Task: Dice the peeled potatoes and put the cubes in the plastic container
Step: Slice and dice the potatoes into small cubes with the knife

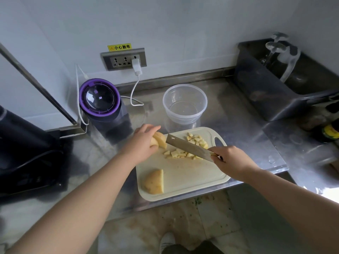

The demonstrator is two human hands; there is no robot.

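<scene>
Potato piece (pixel 159 142) under left hand (pixel 145 142), knife (pixel 189 147) alongside.

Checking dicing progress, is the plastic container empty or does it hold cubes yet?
Empty. The plastic container stands upright with its bare bottom showing; the potato cubes lie on the cutting board.

A yellow sticker (pixel 119 47) on the wall (pixel 183 33) reads "小心触电". It sits at twelve o'clock from the grey socket panel (pixel 123 59).
</scene>
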